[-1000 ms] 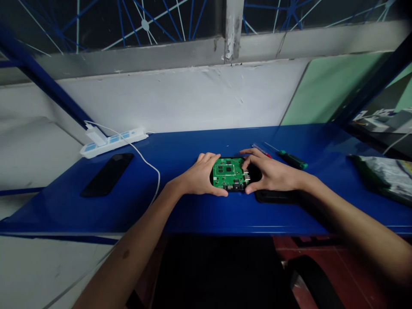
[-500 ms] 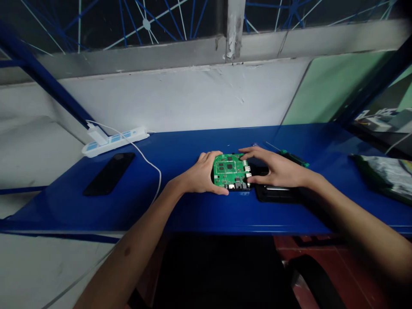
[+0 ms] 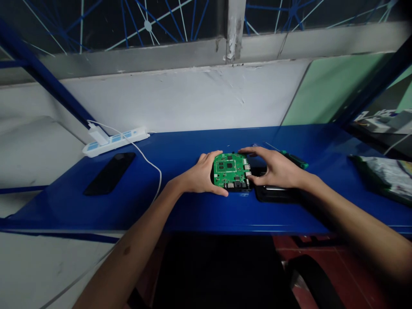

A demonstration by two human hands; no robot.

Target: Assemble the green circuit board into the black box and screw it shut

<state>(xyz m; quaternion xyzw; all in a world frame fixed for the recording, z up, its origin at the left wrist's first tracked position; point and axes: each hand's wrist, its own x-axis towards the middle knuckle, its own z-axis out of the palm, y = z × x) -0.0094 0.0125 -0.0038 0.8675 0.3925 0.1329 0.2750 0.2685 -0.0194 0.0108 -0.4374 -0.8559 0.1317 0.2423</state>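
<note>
A green circuit board with metal ports along its right and near edges sits in a black case base on the blue table. My left hand wraps around the left side, its thumb along the near edge and its fingers at the far left corner. At the right side, my right hand has its index finger at the far corner and its thumb against the ports. Beneath that hand lies a black cover-like piece, partly hidden. Just beyond it rests a green-handled screwdriver.
A black phone lies on the left, near a white power strip with a charger and a white cable. On the right is a silver and green plastic packet. A wall stands behind the blue table.
My right thumb and fingers have shifted slightly at the board's right edge, and the board's right side sits a little differently. My left hand stays almost still.
</note>
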